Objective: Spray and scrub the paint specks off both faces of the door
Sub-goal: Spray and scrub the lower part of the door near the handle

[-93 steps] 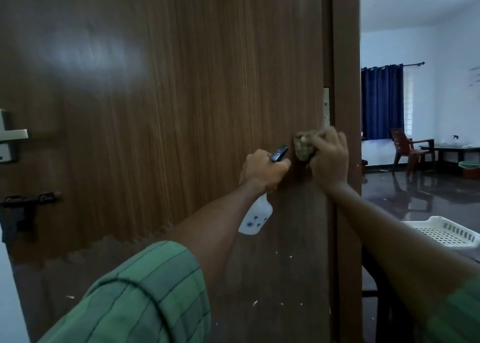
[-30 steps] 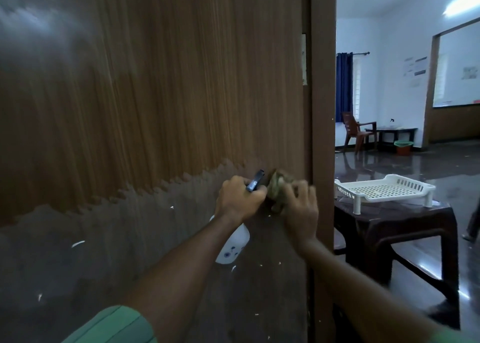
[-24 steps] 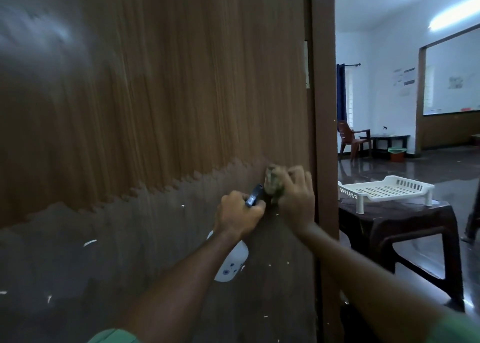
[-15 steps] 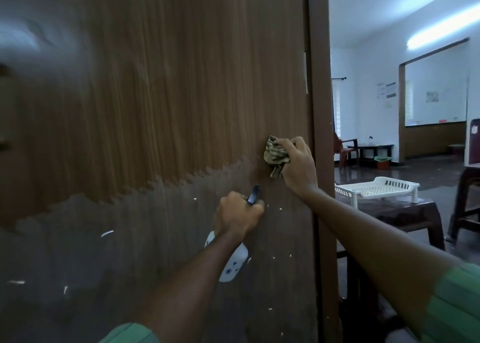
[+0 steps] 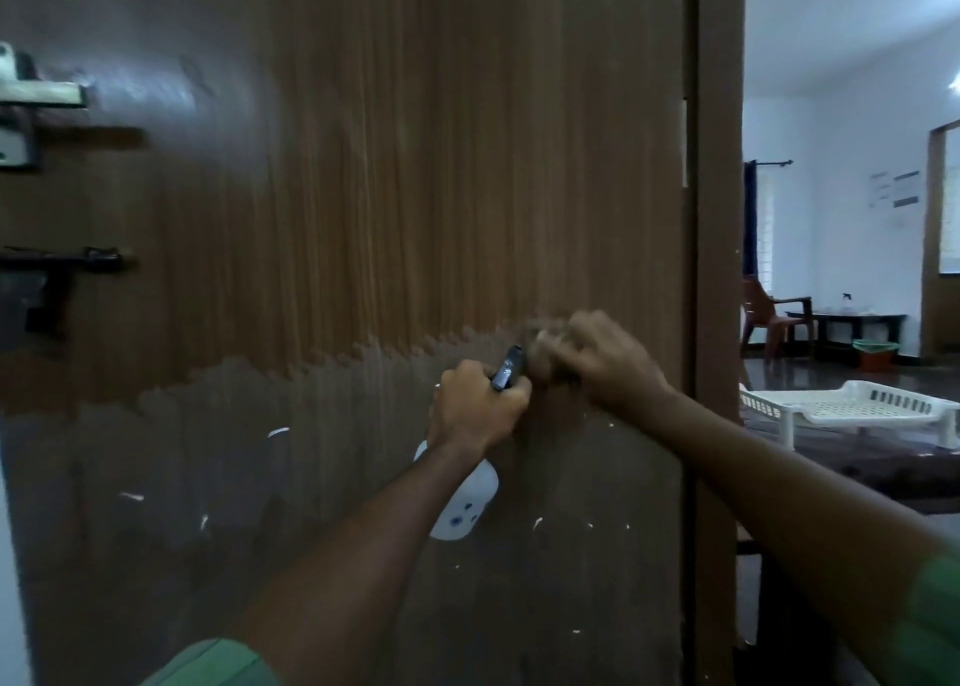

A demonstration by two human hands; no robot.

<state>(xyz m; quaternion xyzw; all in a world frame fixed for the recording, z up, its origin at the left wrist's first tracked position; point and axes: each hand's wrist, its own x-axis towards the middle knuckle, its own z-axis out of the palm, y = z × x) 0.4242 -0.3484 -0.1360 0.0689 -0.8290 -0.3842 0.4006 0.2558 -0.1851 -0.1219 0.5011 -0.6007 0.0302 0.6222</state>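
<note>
Door face under scrub, paint specks remaining.
The wood-grain door [image 5: 363, 218] fills the view; its lower part is darker, with white paint specks [image 5: 278, 432] scattered there. Right hand [image 5: 597, 363] presses a blurred cloth [image 5: 540, 340] on the door near its right edge, fingers curled round it. Just left, left hand [image 5: 475, 412] grips a white spray bottle [image 5: 465, 503].

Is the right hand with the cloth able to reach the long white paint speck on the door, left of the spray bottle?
Probably not directly: the left hand and its spray bottle sit between the right hand and that speck.
</note>
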